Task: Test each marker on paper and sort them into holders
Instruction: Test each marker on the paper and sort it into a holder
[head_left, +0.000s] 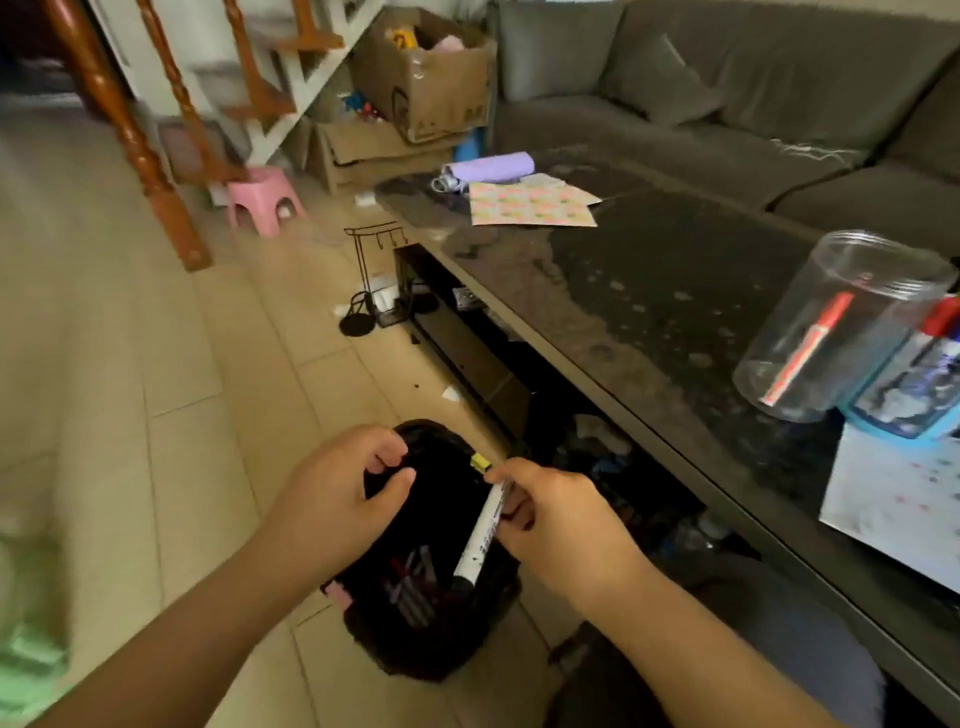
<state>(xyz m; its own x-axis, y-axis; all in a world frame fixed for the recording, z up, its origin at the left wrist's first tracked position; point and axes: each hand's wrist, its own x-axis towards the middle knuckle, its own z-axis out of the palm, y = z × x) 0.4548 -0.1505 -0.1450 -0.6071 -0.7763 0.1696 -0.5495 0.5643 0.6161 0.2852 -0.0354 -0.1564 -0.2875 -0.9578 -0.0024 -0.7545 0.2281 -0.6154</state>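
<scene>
To my right the dark glass-topped coffee table (649, 291) carries a clear plastic jar (836, 327) with one red marker inside, a blue holder (914, 384) of markers just beside it, and a white test sheet (893, 504) at the near edge. At its far end lie patterned paper (530, 205) and a lilac roll (491, 167). On the tiled floor (208, 415): black marker pouch (441, 639), wire stand (371, 280), pink stool (262, 200).

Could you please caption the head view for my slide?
Right hand lifts a yellow-capped marker from a black pouch held by the left hand.
</scene>
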